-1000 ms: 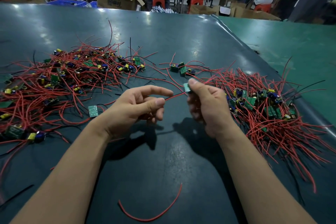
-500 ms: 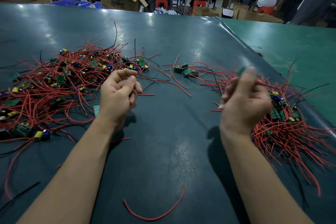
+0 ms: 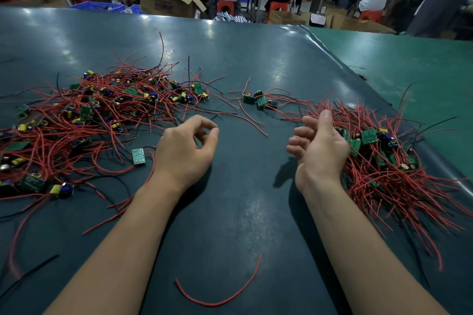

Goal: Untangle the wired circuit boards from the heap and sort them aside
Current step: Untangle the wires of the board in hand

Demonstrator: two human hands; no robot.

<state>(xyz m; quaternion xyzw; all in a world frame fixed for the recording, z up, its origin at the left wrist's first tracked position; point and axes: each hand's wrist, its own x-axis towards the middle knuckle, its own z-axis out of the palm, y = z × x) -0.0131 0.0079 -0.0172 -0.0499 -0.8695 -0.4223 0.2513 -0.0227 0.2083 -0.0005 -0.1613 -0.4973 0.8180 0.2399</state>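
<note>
Dark green tabletop [image 3: 230, 212]. Left hand [image 3: 185, 151] hovers low beside the big heap of wired circuit boards [image 3: 97, 115], fingers loosely curled, thumb and forefinger nearly meeting, holding nothing visible. Right hand [image 3: 318, 147] raised, palm inward, fingers relaxed and half bent, empty, just beside the sorted pile [image 3: 384, 161] on the right. Three boards [image 3: 258, 101] lie between the piles. A loose red wire [image 3: 220, 299] curls near the table's front.

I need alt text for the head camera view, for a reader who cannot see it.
A person's left hand and right hand, both holding nothing, hover over a dark green table between two piles of circuit boards with red wires: a tangled heap on the left, a sorted pile on the right. A loose red wire lies near the front edge.
</note>
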